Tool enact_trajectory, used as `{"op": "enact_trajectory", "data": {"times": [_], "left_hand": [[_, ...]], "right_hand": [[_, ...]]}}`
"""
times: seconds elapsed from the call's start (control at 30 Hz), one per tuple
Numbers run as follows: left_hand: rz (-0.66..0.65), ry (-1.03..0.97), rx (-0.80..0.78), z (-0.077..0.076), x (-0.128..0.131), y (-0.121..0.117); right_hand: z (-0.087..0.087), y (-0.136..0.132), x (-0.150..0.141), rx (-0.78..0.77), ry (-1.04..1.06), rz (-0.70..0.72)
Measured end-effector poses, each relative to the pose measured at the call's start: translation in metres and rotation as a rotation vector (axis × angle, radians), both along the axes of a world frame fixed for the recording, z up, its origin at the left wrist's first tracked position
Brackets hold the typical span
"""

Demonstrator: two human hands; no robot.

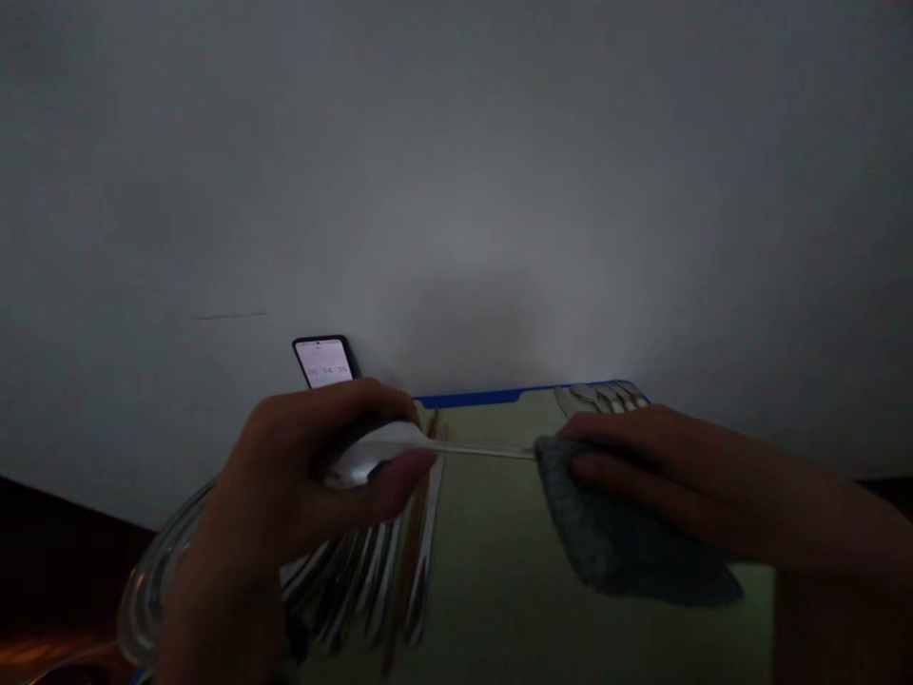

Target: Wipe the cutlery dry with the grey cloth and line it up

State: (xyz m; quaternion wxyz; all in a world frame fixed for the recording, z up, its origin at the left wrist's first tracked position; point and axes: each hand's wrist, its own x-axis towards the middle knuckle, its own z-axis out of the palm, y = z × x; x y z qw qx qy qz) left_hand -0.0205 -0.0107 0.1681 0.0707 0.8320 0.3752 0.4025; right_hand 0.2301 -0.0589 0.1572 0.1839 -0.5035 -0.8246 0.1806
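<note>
My left hand point(314, 466) is closed around the bowl end of a metal spoon point(381, 447), with thumb and forefinger on its edges. The spoon lies level across the view, its thin handle pointing right. My right hand point(656, 466) pinches a grey-green cloth point(613, 542) folded over the handle's far end, which the cloth hides. Under and beside my left hand several pieces of metal cutlery point(371, 580) lie side by side, partly covered by that hand. A brown chopstick point(410, 561) lies among them.
Several spoons point(603, 395) lie at the back right of the pale green board with a blue edge point(485, 398). A phone point(324, 362) showing a timer leans on the grey wall point(456, 190). Clear rounded dishware point(153, 580) stands at the left.
</note>
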Motion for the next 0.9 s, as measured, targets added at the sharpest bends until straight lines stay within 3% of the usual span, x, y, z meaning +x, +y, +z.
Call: {"op": "enact_trajectory", "data": {"times": [0.13, 0.3, 0.47, 0.63, 0.73, 0.9], "left_hand": [[-0.104, 0.094, -0.087, -0.006, 0.005, 0.018], [-0.237, 0.224, -0.29, -0.025, 0.039, 0.023], [-0.212, 0.246, -0.389, -0.045, 0.056, 0.028], [-0.197, 0.331, -0.483, -0.047, 0.05, 0.005], [-0.15, 0.368, -0.438, -0.058, 0.041, -0.007], [-0.076, 0.267, -0.469, -0.107, 0.03, -0.011]], "right_hand": [[-0.001, 0.002, -0.006, 0.056, -0.035, -0.077], [-0.011, 0.013, -0.03, 0.109, -0.122, -0.008], [-0.019, 0.021, -0.026, 0.146, -0.231, -0.058], [-0.024, 0.002, -0.019, 0.097, -0.16, 0.028], [-0.056, -0.013, -0.023, 0.101, -0.159, 0.008], [-0.139, -0.027, -0.023, 0.054, -0.09, -0.148]]}}
